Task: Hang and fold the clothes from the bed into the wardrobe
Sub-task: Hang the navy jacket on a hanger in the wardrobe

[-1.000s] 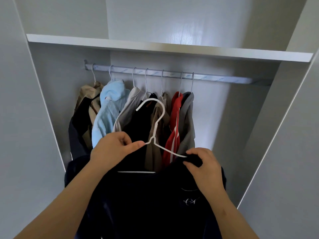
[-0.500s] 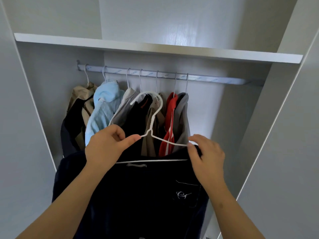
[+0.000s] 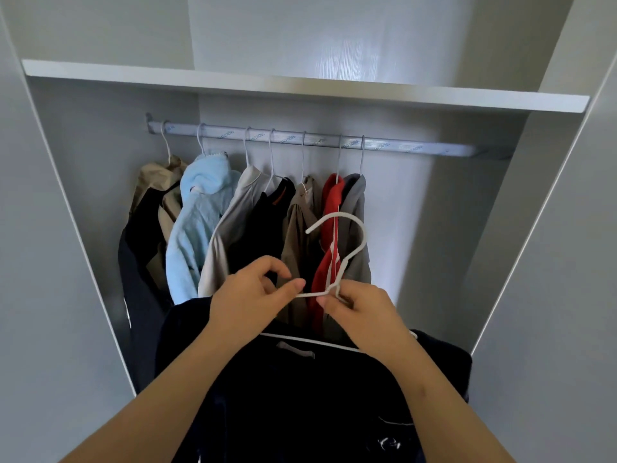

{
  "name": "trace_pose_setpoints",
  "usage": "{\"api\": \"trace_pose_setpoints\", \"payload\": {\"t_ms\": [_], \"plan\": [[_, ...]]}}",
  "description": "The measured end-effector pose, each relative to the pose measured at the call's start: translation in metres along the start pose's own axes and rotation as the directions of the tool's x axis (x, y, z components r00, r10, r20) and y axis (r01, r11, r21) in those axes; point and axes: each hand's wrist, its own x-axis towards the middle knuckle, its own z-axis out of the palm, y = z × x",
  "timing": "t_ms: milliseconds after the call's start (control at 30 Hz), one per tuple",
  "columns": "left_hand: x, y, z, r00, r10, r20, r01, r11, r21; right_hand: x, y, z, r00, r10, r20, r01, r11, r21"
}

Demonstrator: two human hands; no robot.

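A dark navy garment (image 3: 300, 396) hangs on a white wire hanger (image 3: 347, 248) that I hold in front of the open wardrobe. My left hand (image 3: 250, 295) pinches the hanger's left arm near the neck. My right hand (image 3: 360, 312) pinches the wire just below the hook. The hook points left, well below the silver rail (image 3: 417, 148). Several garments hang on the rail: a beige one (image 3: 157, 182), a light blue fleece (image 3: 197, 222), a grey one, a black one, a brown one, a red one (image 3: 330, 235) and another grey one.
A white shelf (image 3: 300, 88) runs above the rail. The rail's right part carries no hangers. Grey wardrobe walls stand at left (image 3: 50, 262) and right (image 3: 551, 262), the right one close to the garment.
Both hands and the hanger have shifted right, toward the red and grey garments. My right hand left the garment's shoulder and now pinches the wire near the hook.
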Motion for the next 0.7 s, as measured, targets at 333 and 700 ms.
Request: {"api": "trace_pose_setpoints", "payload": {"t_ms": [333, 700], "plan": [[-0.012, -0.009, 0.042, 0.997, 0.005, 0.081, -0.006, 1.0, 0.019, -0.042, 0.031, -0.027, 0.86, 0.493, 0.133, -0.508, 0.803, 0.311], [-0.025, 0.008, 0.103, 0.953, -0.082, 0.291, 0.123, 0.984, -0.127, -0.111, 0.064, -0.037, 0.707, 0.701, 0.096, -0.68, 0.635, 0.366]]}}
